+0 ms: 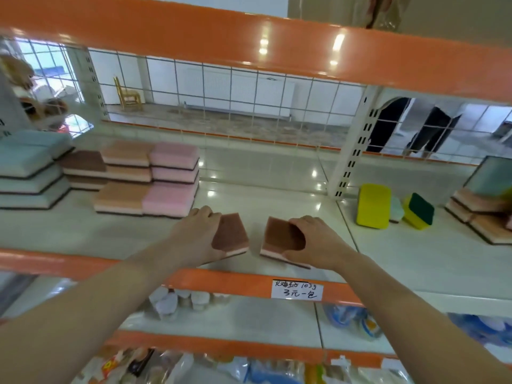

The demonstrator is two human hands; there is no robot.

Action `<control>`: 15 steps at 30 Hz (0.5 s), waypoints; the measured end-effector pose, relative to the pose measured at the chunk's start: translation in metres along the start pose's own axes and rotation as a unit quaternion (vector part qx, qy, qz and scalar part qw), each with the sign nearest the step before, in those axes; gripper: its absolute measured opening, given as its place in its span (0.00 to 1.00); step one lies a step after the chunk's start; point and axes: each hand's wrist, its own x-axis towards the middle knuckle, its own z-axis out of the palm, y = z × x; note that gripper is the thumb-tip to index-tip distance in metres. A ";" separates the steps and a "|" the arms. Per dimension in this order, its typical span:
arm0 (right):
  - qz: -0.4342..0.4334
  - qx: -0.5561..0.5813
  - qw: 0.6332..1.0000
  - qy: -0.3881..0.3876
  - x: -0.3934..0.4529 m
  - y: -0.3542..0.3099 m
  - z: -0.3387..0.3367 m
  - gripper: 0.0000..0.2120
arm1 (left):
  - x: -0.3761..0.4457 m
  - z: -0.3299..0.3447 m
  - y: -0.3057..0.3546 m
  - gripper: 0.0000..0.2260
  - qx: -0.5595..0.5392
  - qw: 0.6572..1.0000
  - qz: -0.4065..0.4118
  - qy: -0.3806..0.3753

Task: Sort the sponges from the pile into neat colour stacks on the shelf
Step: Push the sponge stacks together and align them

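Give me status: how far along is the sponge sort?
Done: blue stack, brown stack and pink stack stand at shelf left. In hand: left hand and right hand each grip a brown sponge. Left: yellow sponges and the loose pile at right.

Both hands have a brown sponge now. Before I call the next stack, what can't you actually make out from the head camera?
- Left brown sponge: near end covered by the left hand.
- Right brown sponge: right part under the right hand.
- Blue stack: cut off by the left edge; count unclear.
- Unsorted pile: cut off by the right edge.
- Price label: handwriting partly illegible.
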 end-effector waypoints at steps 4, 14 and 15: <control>-0.031 0.007 0.999 -0.012 0.014 -0.015 0.005 0.33 | -0.007 0.000 -0.020 0.29 0.008 0.999 -0.033 -0.006; -0.090 0.013 0.994 -0.057 0.054 -0.037 0.010 0.30 | -0.014 0.004 -0.051 0.32 0.009 0.995 -0.102 -0.006; -0.096 0.015 0.993 -0.059 0.057 -0.038 0.011 0.30 | -0.014 0.004 -0.052 0.33 0.009 0.994 -0.109 -0.009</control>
